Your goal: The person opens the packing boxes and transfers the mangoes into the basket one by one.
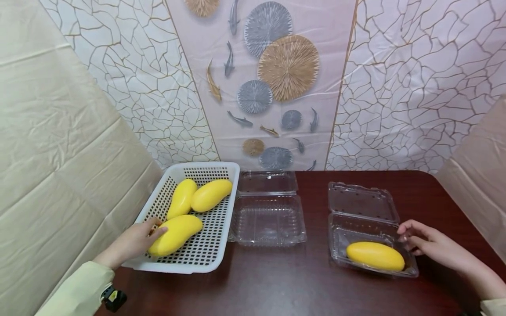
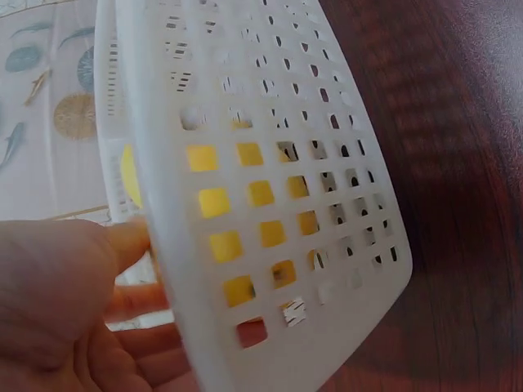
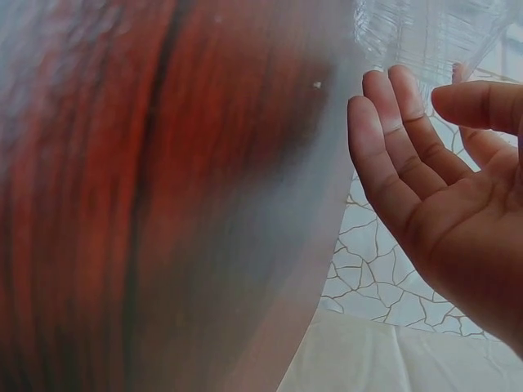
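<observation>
My left hand point(image 1: 136, 239) reaches over the left side of the white plastic basket point(image 1: 233, 193) and grips the left end of a yellow mango point(image 1: 178, 235); some fingers are hidden behind it. In the left wrist view, the hand point(image 2: 73, 302) passes over the basket rim point(image 2: 155, 204), with yellow showing through the holes. Two more mangoes, one upright point(image 1: 182, 197) and one slanted point(image 1: 211, 196), lie farther back in the basket. At the right, my right hand point(image 1: 428, 243), fingers loosely bent, is beside an open clear clamshell box point(image 1: 336, 239) containing one mango point(image 1: 375, 256).
A second open clear clamshell box point(image 1: 269, 219) stands right of the basket, its lid point(image 1: 269, 182) laid back. Everything stands on a dark red-brown table point(image 1: 276, 281). Patterned cloth point(image 1: 253, 127) hangs behind, and beige cloth point(image 1: 79, 175) closes off the left side.
</observation>
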### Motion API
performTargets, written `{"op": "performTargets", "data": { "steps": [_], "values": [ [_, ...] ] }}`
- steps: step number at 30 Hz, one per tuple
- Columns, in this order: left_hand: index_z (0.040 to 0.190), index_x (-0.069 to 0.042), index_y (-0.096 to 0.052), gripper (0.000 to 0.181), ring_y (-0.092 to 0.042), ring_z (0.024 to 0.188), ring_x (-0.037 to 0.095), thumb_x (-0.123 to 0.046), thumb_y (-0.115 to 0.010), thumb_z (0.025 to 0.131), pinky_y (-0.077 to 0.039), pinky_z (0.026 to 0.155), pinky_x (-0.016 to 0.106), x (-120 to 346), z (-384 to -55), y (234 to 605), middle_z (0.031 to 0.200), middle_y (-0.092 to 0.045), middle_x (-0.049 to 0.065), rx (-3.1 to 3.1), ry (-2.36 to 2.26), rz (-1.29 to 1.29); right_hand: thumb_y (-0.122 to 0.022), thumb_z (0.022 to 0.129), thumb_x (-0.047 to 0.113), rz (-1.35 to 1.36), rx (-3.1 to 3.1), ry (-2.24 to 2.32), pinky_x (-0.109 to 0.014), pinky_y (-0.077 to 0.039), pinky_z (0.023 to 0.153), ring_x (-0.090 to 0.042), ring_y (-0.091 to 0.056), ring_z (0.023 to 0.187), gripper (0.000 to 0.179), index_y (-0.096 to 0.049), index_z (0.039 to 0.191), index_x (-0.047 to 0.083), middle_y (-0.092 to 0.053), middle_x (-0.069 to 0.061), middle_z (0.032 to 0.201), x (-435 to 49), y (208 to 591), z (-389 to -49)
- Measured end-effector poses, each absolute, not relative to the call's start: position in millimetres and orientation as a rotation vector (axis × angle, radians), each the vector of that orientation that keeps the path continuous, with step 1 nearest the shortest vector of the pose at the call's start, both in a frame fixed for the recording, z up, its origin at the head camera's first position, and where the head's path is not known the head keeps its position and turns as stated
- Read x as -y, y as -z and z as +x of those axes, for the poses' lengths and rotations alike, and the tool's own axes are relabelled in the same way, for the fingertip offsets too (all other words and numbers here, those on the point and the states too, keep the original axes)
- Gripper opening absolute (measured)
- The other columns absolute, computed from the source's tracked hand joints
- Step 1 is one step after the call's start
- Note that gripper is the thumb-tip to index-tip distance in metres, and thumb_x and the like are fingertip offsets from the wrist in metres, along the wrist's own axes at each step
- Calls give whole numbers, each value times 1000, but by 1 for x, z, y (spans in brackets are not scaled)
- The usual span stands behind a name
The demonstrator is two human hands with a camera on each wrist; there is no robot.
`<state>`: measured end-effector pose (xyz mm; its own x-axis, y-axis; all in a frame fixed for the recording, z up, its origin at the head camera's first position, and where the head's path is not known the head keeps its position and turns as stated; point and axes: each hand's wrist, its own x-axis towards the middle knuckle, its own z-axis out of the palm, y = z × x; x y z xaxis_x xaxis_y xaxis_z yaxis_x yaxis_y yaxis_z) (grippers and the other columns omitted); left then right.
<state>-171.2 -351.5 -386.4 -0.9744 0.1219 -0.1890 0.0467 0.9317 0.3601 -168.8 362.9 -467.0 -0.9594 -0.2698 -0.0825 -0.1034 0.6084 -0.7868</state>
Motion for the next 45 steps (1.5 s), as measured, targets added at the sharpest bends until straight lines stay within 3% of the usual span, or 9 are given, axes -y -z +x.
{"op": "performTargets", "data": {
  "steps": [8, 16, 24, 27, 30, 33, 36, 40, 45],
  "values": [
    [122, 12, -54, 46, -50, 68, 18, -31, -55, 105, -42, 63, 34, 354, -172, 389, 75, -51, 4, -2834, -445, 24, -41, 104, -3, -344, -2633, 1289, -30, -51, 63, -12, -60, 76, 12, -50, 112, -6, -62, -4, 98, -365, 468, -168],
    [88, -2, -63, 23, -46, 60, 18, -21, -61, 101, -38, 58, 33, 354, -170, 388, 65, -47, 3, -2918, -345, 83, -42, 98, -11, -430, -2622, 1309, -28, -49, 62, -9, -57, 77, 17, -49, 111, -3, -62, 3, 96, -366, 468, -167],
    [79, -6, -57, 25, -41, 57, 17, -18, -63, 99, -36, 56, 32, 350, -172, 376, 63, -40, 2, -2968, -313, 141, -42, 100, -10, -493, -2604, 1353, -28, -50, 62, -8, -58, 76, 17, -50, 111, 0, -62, 4, 94, -369, 471, -167],
    [92, 2, -64, 21, -49, 62, 18, -17, -63, 99, -44, 58, 36, 348, -176, 368, 71, -54, 6, -2974, -284, 162, -42, 101, -9, -497, -2604, 1354, -28, -50, 62, -8, -58, 76, 16, -50, 111, 1, -63, 5, 94, -369, 470, -166],
    [103, 5, -66, 24, -52, 65, 19, -18, -62, 100, -45, 59, 37, 345, -181, 358, 76, -59, 8, -2982, -268, 177, -43, 101, -8, -496, -2605, 1357, -28, -50, 62, -8, -58, 76, 16, -50, 111, 1, -63, 6, 95, -368, 469, -165],
    [97, 0, -65, 21, -48, 60, 18, -20, -60, 100, -41, 56, 35, 342, -186, 350, 70, -53, 4, -2999, -262, 205, -43, 101, -8, -490, -2604, 1358, -28, -49, 62, -8, -58, 76, 16, -50, 112, 1, -63, 6, 95, -367, 469, -164],
    [100, 1, -67, 24, -51, 62, 18, -22, -60, 100, -47, 59, 39, 338, -194, 341, 77, -62, 7, -3035, -240, 265, -43, 101, -7, -484, -2604, 1355, -28, -49, 62, -8, -58, 76, 15, -50, 112, 0, -63, 5, 95, -366, 468, -164],
    [116, 7, -67, 37, -66, 80, 29, -26, -60, 101, -54, 74, 52, 326, -207, 331, 101, -71, 20, -3078, -201, 328, -43, 101, -7, -478, -2607, 1349, -28, -49, 62, -8, -58, 77, 14, -50, 112, -1, -63, 6, 96, -367, 468, -164],
    [127, 6, -63, 44, -68, 95, 37, -30, -56, 103, -54, 78, 54, 302, -224, 318, 112, -69, 23, -3086, -165, 346, -43, 102, -7, -469, -2607, 1345, -28, -49, 63, -9, -58, 78, 15, -50, 113, 0, -63, 6, 97, -368, 469, -163]
  ]
}}
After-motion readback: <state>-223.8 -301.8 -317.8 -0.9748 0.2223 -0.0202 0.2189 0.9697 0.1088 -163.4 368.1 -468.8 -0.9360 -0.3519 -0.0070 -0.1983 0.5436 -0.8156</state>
